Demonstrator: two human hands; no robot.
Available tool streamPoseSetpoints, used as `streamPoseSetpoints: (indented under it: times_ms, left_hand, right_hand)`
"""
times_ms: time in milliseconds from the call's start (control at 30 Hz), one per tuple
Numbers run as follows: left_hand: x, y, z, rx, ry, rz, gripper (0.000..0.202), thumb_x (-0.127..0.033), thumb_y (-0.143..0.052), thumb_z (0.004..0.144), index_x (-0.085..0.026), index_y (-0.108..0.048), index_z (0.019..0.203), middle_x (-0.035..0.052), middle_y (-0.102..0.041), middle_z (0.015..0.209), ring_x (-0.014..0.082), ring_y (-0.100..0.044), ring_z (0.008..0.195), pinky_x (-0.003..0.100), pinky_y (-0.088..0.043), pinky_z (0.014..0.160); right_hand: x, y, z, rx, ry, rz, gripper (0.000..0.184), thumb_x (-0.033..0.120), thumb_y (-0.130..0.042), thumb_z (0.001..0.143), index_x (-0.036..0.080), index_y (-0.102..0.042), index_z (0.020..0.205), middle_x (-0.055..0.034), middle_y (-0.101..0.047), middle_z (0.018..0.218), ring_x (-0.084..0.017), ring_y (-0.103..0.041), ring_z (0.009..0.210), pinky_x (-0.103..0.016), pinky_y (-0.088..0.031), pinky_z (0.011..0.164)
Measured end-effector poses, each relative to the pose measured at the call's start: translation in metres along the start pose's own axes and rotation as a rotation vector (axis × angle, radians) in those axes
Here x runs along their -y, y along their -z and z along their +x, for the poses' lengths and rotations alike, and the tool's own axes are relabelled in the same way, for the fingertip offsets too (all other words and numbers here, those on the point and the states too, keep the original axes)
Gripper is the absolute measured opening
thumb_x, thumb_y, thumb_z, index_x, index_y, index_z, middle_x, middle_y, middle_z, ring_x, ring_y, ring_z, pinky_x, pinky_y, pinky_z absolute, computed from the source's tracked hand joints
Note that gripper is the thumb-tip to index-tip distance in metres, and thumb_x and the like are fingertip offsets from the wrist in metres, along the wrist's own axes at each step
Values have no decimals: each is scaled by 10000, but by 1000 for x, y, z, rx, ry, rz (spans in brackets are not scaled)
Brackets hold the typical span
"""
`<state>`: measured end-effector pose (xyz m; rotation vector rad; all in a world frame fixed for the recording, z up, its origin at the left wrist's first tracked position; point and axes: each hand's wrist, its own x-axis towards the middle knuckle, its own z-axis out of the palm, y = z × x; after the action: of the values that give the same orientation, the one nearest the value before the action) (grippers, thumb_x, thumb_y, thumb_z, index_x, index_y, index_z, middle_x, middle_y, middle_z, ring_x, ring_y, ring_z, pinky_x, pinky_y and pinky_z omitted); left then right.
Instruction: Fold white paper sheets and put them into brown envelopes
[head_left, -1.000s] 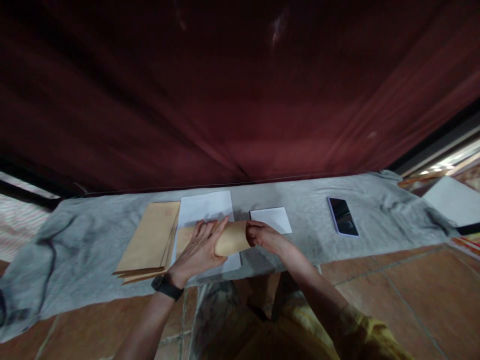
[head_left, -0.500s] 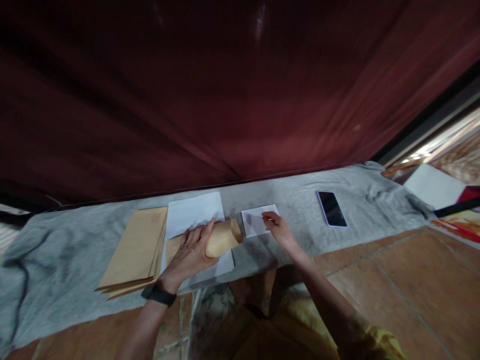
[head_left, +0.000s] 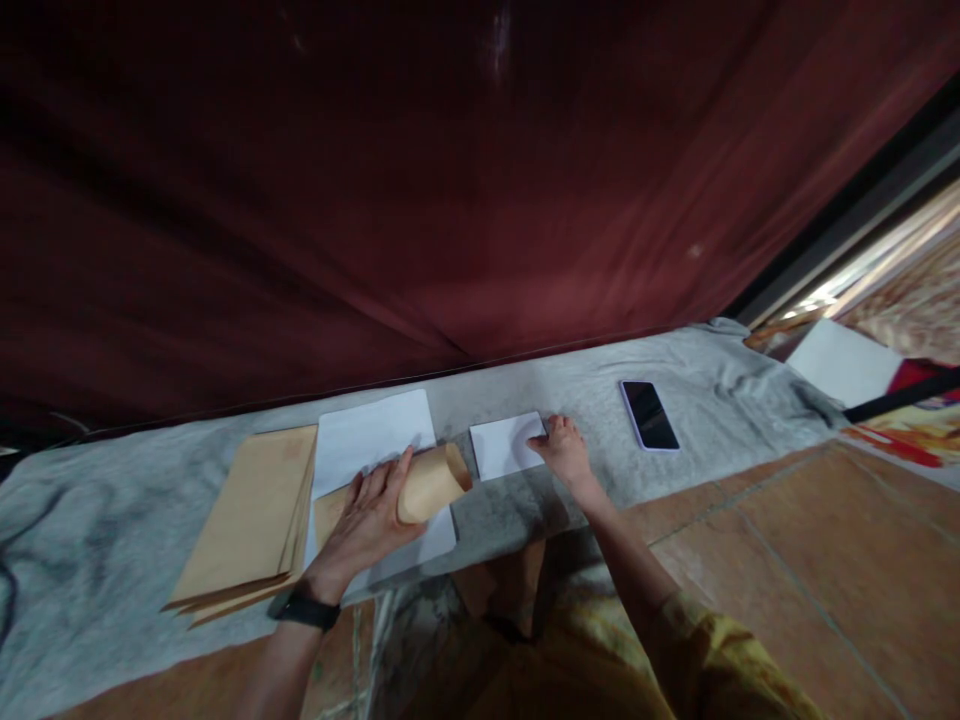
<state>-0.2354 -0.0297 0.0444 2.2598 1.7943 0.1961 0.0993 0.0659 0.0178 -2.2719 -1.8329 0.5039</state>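
Left hand [head_left: 366, 522] is wrapped round a curled tan paper envelope [head_left: 430, 482], mouth pointing 2 o'clock. Right hand [head_left: 564, 452] sits loosely spread, fingertips touching the small white paper card [head_left: 501, 446] at the envelope's 3 o'clock.

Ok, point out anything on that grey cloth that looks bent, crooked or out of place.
The brown envelope under the left hand is curled up at its right end, its mouth bowed open, unlike the flat stack of envelopes beside it. The grey cloth is rumpled at both ends. Nothing else stands out.
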Motion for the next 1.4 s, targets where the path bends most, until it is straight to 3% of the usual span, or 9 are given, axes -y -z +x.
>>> streamPoseSetpoints:
  times_ms: [367, 500, 633, 700, 800, 900, 1133, 1400]
  left_hand:
    - [-3, 1, 0, -3, 1, 5, 1082, -404, -686, 752, -278, -28, 1602, 118, -486, 1440, 345, -437, 1361, 549, -193, 1189]
    - [-2, 0, -1, 5, 12, 1, 1081, -402, -686, 754, -269, -29, 1602, 124, -476, 1451, 346, -430, 1365, 546, -198, 1184]
    - [0, 0, 0, 2, 1, -18, 1102, -417, -700, 747, -280, -17, 1602, 122, -478, 1450, 350, -440, 1356, 543, -213, 1177]
    - [1, 0, 0, 13, 5, -28, 1116, -422, -712, 741, -281, -15, 1602, 127, -483, 1443, 355, -445, 1352, 550, -216, 1174]
    - [1, 1, 1, 23, 11, -38, 1128, -428, -723, 734, -280, -17, 1602, 128, -484, 1441, 357, -447, 1351, 554, -216, 1174]
    - [0, 0, 1, 5, 2, -40, 1113, -416, -717, 737, -281, -31, 1603, 121, -489, 1440, 353, -452, 1348, 539, -236, 1169]
    - [2, 0, 2, -6, -23, -56, 1130, -408, -734, 730, -277, -32, 1605, 124, -504, 1418, 350, -467, 1319, 513, -297, 1140]
    - [-3, 4, 1, 9, -65, -37, 1114, -350, -723, 740, -287, -21, 1602, 123, -476, 1437, 344, -417, 1374, 559, -215, 1187]
  right_hand:
    - [2, -1, -2, 52, -55, 26, 374, 382, -674, 843, 147, -619, 1128, -152, -675, 1140, -300, -611, 1127, -369, -433, 914]
    - [-6, -5, 4, 51, 38, 99, 254, 338, -666, 833, 162, -666, 1016, -148, -679, 1093, -277, -623, 1074, -337, -450, 884]
    - [-18, -7, 5, 79, 122, 434, 87, 292, -640, 803, 207, -630, 816, -52, -682, 848, -213, -640, 831, -296, -469, 747]
    - [-23, -8, 2, 115, 140, 687, 104, 313, -635, 772, 225, -587, 743, -13, -651, 731, -194, -611, 712, -292, -467, 675]
    - [-26, -6, -5, 189, 165, 1067, 169, 376, -656, 724, 229, -620, 800, 3, -676, 740, -185, -603, 671, -302, -482, 656]
    - [-25, -2, -14, 210, 149, 1237, 280, 416, -709, 685, 214, -681, 877, -1, -712, 797, -181, -617, 691, -313, -495, 688]
    - [-21, -7, -26, 271, 33, 1241, 284, 442, -733, 656, 199, -697, 798, 12, -677, 693, -156, -577, 613, -289, -495, 605]
    - [-16, -3, -23, 426, 38, 1055, 136, 285, -605, 738, 191, -690, 787, 17, -663, 703, -152, -620, 643, -280, -557, 635]
